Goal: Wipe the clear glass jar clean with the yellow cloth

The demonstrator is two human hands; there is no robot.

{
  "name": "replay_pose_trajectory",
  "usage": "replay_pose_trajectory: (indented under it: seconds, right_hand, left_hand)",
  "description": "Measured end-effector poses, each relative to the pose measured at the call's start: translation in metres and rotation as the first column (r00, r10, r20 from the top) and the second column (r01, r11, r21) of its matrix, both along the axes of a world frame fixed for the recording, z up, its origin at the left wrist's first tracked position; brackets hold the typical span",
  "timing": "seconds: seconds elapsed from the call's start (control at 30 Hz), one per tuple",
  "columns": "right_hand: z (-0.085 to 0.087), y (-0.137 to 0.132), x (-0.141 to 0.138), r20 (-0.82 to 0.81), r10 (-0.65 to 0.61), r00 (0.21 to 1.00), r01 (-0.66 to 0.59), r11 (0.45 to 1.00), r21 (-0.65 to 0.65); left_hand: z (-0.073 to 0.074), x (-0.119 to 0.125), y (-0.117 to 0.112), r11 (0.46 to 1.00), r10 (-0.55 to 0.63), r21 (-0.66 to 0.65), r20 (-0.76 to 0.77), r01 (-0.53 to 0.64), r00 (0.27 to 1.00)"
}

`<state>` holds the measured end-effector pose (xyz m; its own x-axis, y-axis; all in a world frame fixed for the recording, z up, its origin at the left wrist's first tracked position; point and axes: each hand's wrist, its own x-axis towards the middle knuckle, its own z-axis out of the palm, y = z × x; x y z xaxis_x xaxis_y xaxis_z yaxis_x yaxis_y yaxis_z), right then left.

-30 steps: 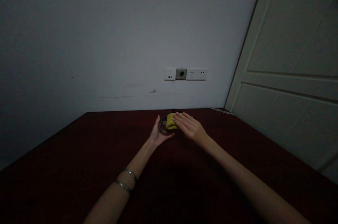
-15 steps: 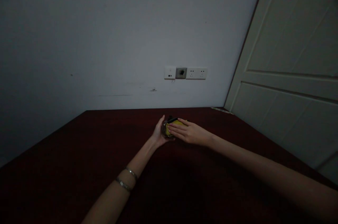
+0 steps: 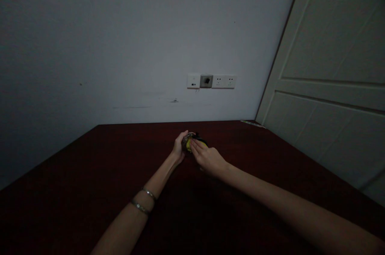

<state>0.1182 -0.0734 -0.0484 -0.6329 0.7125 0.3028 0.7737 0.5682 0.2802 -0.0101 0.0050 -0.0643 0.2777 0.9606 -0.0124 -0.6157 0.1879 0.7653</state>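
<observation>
Toward the far side of the dark red table, my left hand point(image 3: 179, 148) curls round the left side of a shiny, see-through, rounded object point(image 3: 184, 141). Its kind is hard to make out in the dim light. Against that object's right side lies a soft-looking yellow piece point(image 3: 188, 145) with a dark part along its back edge. My right hand point(image 3: 211, 160) has its fingers pressed together over the yellow piece and covers much of it. Both hands almost meet at the object.
A red-brown tabletop point(image 3: 135, 138) runs back to a pale wall point(image 3: 135, 38). Wall sockets point(image 3: 224, 81) and a grey switch plate point(image 3: 206, 81) sit above the table's back edge. On the right stands a panelled white door point(image 3: 327, 58). A thin strip point(image 3: 252, 124) lies at the back right corner.
My right hand has turned and its fingers have drawn closer together, pointing more toward the far left. The see-through object has tilted slightly, and my left hand has closed in around it.
</observation>
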Motion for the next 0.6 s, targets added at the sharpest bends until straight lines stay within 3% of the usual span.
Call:
replay_pose_trajectory:
  seconds: [0.13, 0.23, 0.37, 0.47, 0.6]
  right_hand:
    - [0.001, -0.009, -0.015, -0.238, -0.102, 0.966, 0.078, 0.991, -0.108]
    - [0.006, -0.013, -0.024, -0.429, -0.193, 0.883, 0.105, 0.97, -0.221]
    - [0.014, -0.01, -0.029, -0.556, -0.308, 0.772, 0.14, 0.936, -0.323]
    - [0.016, -0.002, -0.029, -0.679, -0.385, 0.625, 0.103, 0.903, -0.417]
    - [0.016, 0.004, -0.03, -0.804, -0.495, 0.329, -0.082, 0.833, -0.547]
  left_hand:
    - [0.0, 0.002, -0.003, 0.999, -0.012, 0.049, -0.026, 0.014, 1.0]
    - [0.0, 0.002, -0.004, 0.998, -0.002, 0.065, -0.043, 0.005, 0.999]
    - [-0.003, 0.0, -0.002, 0.997, -0.001, 0.074, -0.059, 0.005, 0.998]
    - [-0.004, -0.002, 0.001, 0.996, 0.011, 0.086, -0.051, -0.007, 0.999]
    - [0.0, -0.004, 0.001, 0.994, 0.014, 0.104, -0.021, -0.012, 1.0]
